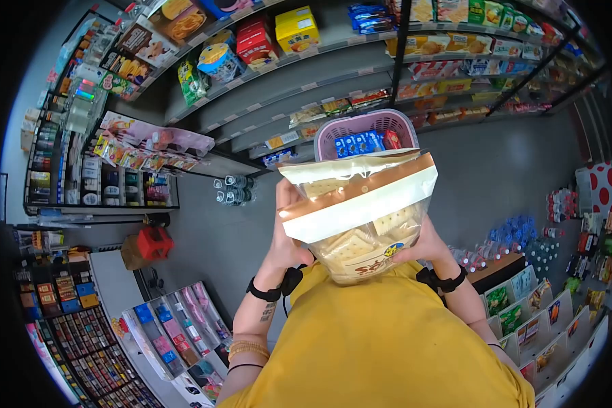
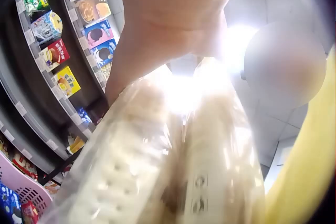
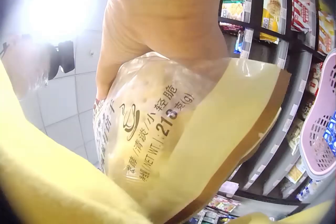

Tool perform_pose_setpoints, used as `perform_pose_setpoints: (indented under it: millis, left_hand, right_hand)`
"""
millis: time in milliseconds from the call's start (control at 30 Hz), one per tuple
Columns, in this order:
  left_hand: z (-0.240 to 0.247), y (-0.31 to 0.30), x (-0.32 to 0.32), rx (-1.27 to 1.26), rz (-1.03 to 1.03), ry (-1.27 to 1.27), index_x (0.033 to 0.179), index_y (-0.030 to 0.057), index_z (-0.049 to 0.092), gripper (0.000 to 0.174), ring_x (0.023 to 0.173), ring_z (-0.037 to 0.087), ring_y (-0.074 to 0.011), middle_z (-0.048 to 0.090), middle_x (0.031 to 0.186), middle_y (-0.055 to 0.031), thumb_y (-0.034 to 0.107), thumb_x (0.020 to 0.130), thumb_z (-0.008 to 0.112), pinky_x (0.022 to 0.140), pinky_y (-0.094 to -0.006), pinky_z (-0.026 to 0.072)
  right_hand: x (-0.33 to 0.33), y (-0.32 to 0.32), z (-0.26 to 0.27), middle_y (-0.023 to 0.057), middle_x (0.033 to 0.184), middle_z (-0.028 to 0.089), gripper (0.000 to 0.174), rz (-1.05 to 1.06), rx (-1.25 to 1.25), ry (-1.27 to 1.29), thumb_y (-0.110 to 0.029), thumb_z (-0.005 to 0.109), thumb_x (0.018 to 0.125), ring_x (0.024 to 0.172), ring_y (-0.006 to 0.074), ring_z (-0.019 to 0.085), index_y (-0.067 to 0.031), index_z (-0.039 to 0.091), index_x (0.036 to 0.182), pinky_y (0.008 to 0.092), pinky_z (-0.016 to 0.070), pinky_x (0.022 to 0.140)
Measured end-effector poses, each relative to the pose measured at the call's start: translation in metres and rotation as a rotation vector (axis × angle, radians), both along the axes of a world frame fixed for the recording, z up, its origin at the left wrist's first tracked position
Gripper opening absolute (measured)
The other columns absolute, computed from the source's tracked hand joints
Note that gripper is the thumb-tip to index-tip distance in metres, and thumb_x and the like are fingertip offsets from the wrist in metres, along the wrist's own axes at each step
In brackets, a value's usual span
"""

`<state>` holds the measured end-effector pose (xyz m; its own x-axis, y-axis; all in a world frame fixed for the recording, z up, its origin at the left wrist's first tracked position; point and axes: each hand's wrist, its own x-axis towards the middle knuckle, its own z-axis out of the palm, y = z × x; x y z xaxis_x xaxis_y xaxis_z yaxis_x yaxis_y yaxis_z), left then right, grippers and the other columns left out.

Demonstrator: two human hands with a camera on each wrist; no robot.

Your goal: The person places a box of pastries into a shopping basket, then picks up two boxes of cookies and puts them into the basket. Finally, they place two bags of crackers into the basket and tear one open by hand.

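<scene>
Two clear bags of square crackers are held upright before the yellow shirt, one against the other. The front bag (image 1: pixel 350 255) has a brown and cream band across its top; behind it shows the upper part of the rear bag (image 1: pixel 323 186). My left hand (image 1: pixel 287 228) grips them at the left side, thumb near the lower front. At the right side my right hand (image 1: pixel 425 243) holds them, its thumb on the front bag. Most fingers are hidden behind the bags. Printed writing and a cup drawing show on the bag (image 3: pixel 157 124) in the right wrist view.
A pink basket (image 1: pixel 328 136) beyond the bags contains blue packs (image 1: pixel 359 144) and a red pack (image 1: pixel 392 139). Shelves (image 1: pixel 306 85) with snack boxes curve along the far side. Bottled water (image 1: pixel 234 189) and a red stool (image 1: pixel 155 243) stand on the left floor.
</scene>
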<state>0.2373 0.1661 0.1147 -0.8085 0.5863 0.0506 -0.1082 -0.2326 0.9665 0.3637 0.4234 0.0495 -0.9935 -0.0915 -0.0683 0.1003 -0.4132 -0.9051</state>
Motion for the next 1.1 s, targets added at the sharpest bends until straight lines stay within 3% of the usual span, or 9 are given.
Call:
perform_pose_setpoints:
  millis: [167,200,300,333,433,467,767,967,1100]
  left_hand:
    - [0.002,0.003,-0.02,0.018,0.064,-0.015,0.156,0.0038,0.012,0.143,0.143,0.037,-0.028,0.033,0.154,-0.0147,0.068,0.055,0.091,0.119,-0.0444,0.0317]
    - [-0.003,0.003,-0.025,0.031,0.075,0.067,0.156,0.0047,0.014,0.136,0.143,0.037,-0.0268,0.037,0.15,-0.0143,0.066,0.061,0.09,0.117,-0.0429,0.0334]
    - [0.001,-0.007,-0.036,-0.058,-0.011,-0.099,0.156,0.0049,0.015,0.125,0.143,0.037,-0.0254,0.039,0.15,-0.0138,0.061,0.07,0.087,0.116,-0.0408,0.034]
    - [-0.007,-0.012,-0.039,-0.03,-0.036,-0.081,0.155,0.0049,0.016,0.109,0.141,0.038,-0.0239,0.041,0.148,-0.0135,0.051,0.082,0.081,0.116,-0.0388,0.0327]
    - [-0.016,-0.015,-0.042,-0.063,0.039,-0.111,0.155,0.0054,0.017,0.097,0.139,0.04,-0.0225,0.043,0.147,-0.0131,0.045,0.089,0.077,0.116,-0.0382,0.0315]
    - [-0.014,-0.015,-0.043,-0.064,0.047,-0.104,0.151,0.0057,0.024,0.084,0.136,0.042,-0.0215,0.046,0.143,-0.0126,0.04,0.093,0.073,0.115,-0.0382,0.0324]
    - [-0.004,-0.012,-0.066,-0.057,0.152,-0.175,0.136,0.0041,0.041,0.059,0.125,0.052,-0.0188,0.055,0.131,-0.0108,0.024,0.091,0.074,0.108,-0.0366,0.0408]
    - [-0.008,-0.021,-0.073,-0.03,0.18,-0.136,0.133,0.0047,0.047,0.052,0.12,0.056,-0.0171,0.06,0.126,-0.0107,0.032,0.095,0.069,0.101,-0.0327,0.0453]
    - [0.005,-0.018,-0.076,-0.003,0.208,-0.247,0.134,0.0051,0.049,0.05,0.117,0.058,-0.0146,0.062,0.124,-0.0088,0.037,0.098,0.065,0.098,-0.0306,0.0468]
  right_hand:
    - [-0.017,-0.008,-0.001,0.0119,0.153,0.041,0.124,0.075,-0.096,-0.05,-0.019,0.096,0.062,0.142,0.0213,0.039,-0.0002,0.019,0.158,0.0378,0.0314,0.117]
    - [-0.021,-0.009,-0.003,0.0119,0.153,0.041,0.123,0.082,-0.09,-0.052,-0.02,0.095,0.062,0.141,0.0215,0.039,-0.0002,0.02,0.157,0.0379,0.0314,0.117]
    - [-0.03,-0.012,-0.011,0.0122,0.153,0.041,0.12,0.1,-0.101,-0.069,-0.022,0.094,0.065,0.141,0.0219,0.04,-0.0004,0.021,0.157,0.0383,0.0311,0.118]
    - [-0.033,-0.013,-0.013,0.0123,0.153,0.041,0.119,0.107,-0.11,-0.079,-0.022,0.094,0.065,0.141,0.0221,0.04,-0.0005,0.021,0.157,0.0384,0.031,0.118]
    - [-0.041,-0.017,-0.014,0.0125,0.154,0.041,0.116,0.114,-0.138,-0.092,-0.021,0.092,0.068,0.142,0.0221,0.04,-0.0008,0.021,0.157,0.0385,0.0315,0.118]
    - [-0.043,-0.018,-0.015,0.0124,0.153,0.042,0.115,0.118,-0.147,-0.096,-0.02,0.092,0.068,0.142,0.0221,0.04,-0.0008,0.022,0.157,0.0385,0.0317,0.117]
    - [-0.066,-0.025,-0.015,0.0118,0.152,0.045,0.111,0.091,-0.116,-0.117,-0.016,0.092,0.068,0.139,0.0211,0.042,-0.0007,0.025,0.155,0.0376,0.0337,0.116]
    - [-0.075,-0.027,-0.016,0.0116,0.15,0.046,0.111,0.119,-0.084,-0.133,-0.015,0.093,0.067,0.138,0.0208,0.043,-0.0008,0.026,0.155,0.0374,0.0343,0.115]
    - [-0.078,-0.03,-0.007,0.0116,0.15,0.047,0.11,0.091,-0.072,-0.133,-0.015,0.092,0.067,0.138,0.0209,0.044,-0.0007,0.027,0.155,0.0374,0.0346,0.115]
